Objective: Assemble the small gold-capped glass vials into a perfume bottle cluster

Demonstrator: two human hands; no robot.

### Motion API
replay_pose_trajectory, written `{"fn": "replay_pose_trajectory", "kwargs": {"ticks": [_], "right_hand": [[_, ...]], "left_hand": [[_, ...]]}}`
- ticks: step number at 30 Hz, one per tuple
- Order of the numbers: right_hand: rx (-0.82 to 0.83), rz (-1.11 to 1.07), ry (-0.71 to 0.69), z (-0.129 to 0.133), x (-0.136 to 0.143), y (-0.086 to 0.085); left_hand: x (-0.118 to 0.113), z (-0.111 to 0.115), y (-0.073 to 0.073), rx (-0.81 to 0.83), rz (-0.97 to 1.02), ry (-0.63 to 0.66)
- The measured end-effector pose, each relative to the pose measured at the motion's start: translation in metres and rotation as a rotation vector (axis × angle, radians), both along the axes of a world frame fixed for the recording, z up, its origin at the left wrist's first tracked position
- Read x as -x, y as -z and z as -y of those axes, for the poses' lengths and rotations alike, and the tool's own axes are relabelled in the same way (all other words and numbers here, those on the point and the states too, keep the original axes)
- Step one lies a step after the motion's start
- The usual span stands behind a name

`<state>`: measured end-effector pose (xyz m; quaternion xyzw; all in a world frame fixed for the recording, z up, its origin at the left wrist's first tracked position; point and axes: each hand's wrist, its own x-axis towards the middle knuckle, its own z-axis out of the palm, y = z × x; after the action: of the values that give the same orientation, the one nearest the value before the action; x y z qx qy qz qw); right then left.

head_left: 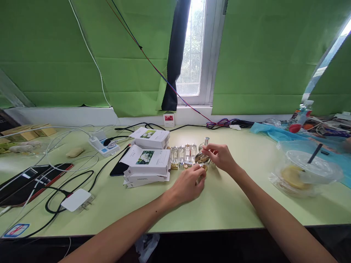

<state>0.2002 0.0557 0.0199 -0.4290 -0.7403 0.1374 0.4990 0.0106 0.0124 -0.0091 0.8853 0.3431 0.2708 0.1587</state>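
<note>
My left hand (pixel 189 182) rests on the table with its fingers curled in beside small gold caps (pixel 174 166). Anything inside that curl is hidden from me. Thumb and fingertips of my right hand (pixel 221 157) are pinched together over the edge of a small round dish (pixel 202 158) with brownish bits in it; what they hold is too small to name. A silver-topped glass piece (pixel 206 141) stands just behind those fingertips. Left of the dish, several small clear glass bottles (pixel 181 152) stand upright in a row.
White flower-printed boxes (pixel 149 160) are stacked left of the bottles, partly over a black phone (pixel 119 164). A power strip (pixel 104 146), cables and a white charger (pixel 77 200) lie further left. On the right sits a lidded plastic cup (pixel 304 162) with a straw, near blue plastic sheeting (pixel 276 133).
</note>
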Motion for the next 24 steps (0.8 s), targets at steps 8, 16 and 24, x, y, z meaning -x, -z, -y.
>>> {"fn": "replay_pose_trajectory", "kwargs": {"ticks": [8, 16, 24], "right_hand": [[-0.013, 0.021, 0.001, -0.0003, -0.0004, -0.0019], [0.013, -0.024, 0.011, 0.0015, 0.0007, -0.0032], [-0.009, 0.013, 0.021, 0.0015, 0.0017, -0.0034]], "left_hand": [[-0.0002, 0.0002, -0.0020, 0.003, -0.005, 0.009], [-0.0004, 0.0001, -0.0021, 0.029, 0.005, 0.013], [0.0001, 0.0006, -0.0010, 0.004, -0.021, 0.011]]}}
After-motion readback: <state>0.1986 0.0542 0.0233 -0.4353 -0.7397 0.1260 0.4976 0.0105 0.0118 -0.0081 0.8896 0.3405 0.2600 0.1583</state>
